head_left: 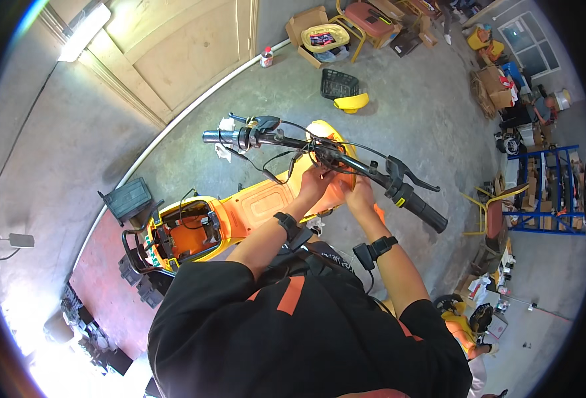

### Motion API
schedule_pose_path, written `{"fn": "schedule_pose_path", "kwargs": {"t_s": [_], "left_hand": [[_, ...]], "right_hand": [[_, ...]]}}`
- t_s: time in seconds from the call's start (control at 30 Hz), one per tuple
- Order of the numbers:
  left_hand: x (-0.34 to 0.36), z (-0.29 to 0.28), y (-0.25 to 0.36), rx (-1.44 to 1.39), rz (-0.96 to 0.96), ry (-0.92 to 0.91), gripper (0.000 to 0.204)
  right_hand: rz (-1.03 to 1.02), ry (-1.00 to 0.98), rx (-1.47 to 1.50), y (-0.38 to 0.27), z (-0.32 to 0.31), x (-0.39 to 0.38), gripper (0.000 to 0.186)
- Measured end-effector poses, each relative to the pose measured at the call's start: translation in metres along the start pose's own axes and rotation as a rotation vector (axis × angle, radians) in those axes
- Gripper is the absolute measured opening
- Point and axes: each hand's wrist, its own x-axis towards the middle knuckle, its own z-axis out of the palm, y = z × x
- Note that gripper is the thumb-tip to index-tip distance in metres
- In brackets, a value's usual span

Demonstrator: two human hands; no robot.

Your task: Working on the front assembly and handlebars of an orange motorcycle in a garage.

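A yellow and orange electric scooter (264, 201) stands in front of me, its black handlebar (292, 141) crossing above my hands. My left hand (315, 183) is at the steering stem, just below the bar's middle. Its fingers are closed together by the dark wiring (324, 154); what they pinch is too small to make out. Close beside it, my right hand (358, 194) is against the orange front panel (333, 193), with its fingertips hidden. Loose black cables hang from the left side of the bar. At the rear, the scooter's storage compartment (184, 240) is uncovered.
A black crate (339, 84) and a yellow shell part (351, 103) lie on the floor ahead. A dark bin (128, 200) stands by the left wall. On the right are a chair (497, 217) and a blue shelf rack (540, 222); another person (544, 109) is farther off.
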Motion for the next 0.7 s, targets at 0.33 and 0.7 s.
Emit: {"fn": "schedule_pose_path", "kwargs": {"t_s": [0.33, 0.7], "left_hand": [[0.013, 0.006, 0.004, 0.195, 0.17, 0.037, 0.022], [0.005, 0.018, -0.009, 0.197, 0.367, 0.114, 0.016]], "right_hand": [[-0.013, 0.013, -0.008, 0.006, 0.002, 0.011, 0.051], [-0.023, -0.071, 0.042, 0.014, 0.002, 0.004, 0.062]]}}
